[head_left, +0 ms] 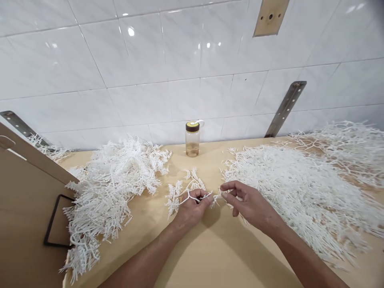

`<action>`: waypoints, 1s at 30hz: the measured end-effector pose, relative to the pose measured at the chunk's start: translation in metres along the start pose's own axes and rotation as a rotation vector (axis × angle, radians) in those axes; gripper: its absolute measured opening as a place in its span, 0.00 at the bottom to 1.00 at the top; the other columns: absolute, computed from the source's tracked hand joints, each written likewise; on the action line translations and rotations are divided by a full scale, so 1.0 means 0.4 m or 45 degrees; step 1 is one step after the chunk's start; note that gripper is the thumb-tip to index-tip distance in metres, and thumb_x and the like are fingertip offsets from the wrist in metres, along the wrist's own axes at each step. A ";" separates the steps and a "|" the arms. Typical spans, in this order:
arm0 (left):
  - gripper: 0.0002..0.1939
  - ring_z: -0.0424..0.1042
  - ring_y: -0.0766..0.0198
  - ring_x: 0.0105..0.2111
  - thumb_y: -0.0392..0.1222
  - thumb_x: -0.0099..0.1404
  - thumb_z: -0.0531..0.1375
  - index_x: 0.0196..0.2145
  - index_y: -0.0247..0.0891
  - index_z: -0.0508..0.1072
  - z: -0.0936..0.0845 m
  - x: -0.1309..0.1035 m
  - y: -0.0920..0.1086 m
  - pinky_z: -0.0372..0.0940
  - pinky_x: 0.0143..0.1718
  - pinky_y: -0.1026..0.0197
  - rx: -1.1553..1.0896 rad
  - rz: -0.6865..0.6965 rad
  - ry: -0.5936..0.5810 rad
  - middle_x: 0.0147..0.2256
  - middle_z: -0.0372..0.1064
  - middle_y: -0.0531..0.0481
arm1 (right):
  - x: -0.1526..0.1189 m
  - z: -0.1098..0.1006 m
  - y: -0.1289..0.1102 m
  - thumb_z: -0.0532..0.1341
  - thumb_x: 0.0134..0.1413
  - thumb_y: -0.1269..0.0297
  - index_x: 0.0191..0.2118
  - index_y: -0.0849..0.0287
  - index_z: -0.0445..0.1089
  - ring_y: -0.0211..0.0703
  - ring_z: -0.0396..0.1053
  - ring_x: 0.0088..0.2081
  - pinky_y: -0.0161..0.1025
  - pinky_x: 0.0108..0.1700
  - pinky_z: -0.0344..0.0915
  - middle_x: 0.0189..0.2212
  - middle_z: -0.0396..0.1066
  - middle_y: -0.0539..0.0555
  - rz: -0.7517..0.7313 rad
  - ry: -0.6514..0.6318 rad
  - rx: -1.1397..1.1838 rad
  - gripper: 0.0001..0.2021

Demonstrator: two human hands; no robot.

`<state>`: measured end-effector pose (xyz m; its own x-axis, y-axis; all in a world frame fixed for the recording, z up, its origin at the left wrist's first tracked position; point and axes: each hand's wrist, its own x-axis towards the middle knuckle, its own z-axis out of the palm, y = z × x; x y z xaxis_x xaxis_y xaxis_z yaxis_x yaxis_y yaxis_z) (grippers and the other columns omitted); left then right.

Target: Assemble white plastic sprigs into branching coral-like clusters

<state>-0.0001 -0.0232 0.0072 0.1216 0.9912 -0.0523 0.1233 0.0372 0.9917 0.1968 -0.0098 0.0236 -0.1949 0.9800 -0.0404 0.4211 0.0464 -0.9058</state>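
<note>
Between the thumb and fingers of my left hand [192, 212] is a white plastic branch [188, 195], forked, with bristly sprigs spreading out to the left. My right hand [252, 206] faces it from the right, thumb and index finger pinched at a small white sprig [216, 197] by the branch's end. Exactly how that sprig joins the stem is too small to tell. Both hands are held just above the tan tabletop [210, 256], with their fingertips close together but apart.
A big heap of bristly white sprigs [111, 180] lies left, beside a cardboard box [27, 208]. On the right spreads a wide pile of loose white pieces [288, 188], with bare white branches [360, 148] behind. A lidded bottle [192, 140] stands near the tiled wall [180, 96].
</note>
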 end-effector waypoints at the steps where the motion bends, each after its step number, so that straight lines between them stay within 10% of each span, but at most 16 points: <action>1: 0.18 0.59 0.68 0.23 0.56 0.59 0.63 0.27 0.36 0.74 0.000 0.000 0.002 0.55 0.27 0.63 0.018 0.015 -0.022 0.22 0.64 0.54 | 0.000 -0.007 -0.003 0.60 0.57 0.49 0.47 0.56 0.70 0.36 0.69 0.20 0.37 0.25 0.67 0.34 0.73 0.51 0.002 0.047 -0.006 0.18; 30: 0.20 0.61 0.66 0.26 0.56 0.61 0.61 0.26 0.36 0.71 0.007 0.000 0.005 0.55 0.29 0.63 0.173 0.090 -0.144 0.24 0.65 0.52 | -0.010 0.020 0.004 0.55 0.62 0.67 0.34 0.56 0.72 0.41 0.69 0.31 0.39 0.35 0.61 0.31 0.73 0.51 -0.493 0.084 -0.553 0.09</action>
<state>0.0029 -0.0234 0.0090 0.2439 0.9698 -0.0039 0.2418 -0.0569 0.9687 0.1912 -0.0150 0.0191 -0.3575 0.8851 0.2978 0.6574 0.4651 -0.5929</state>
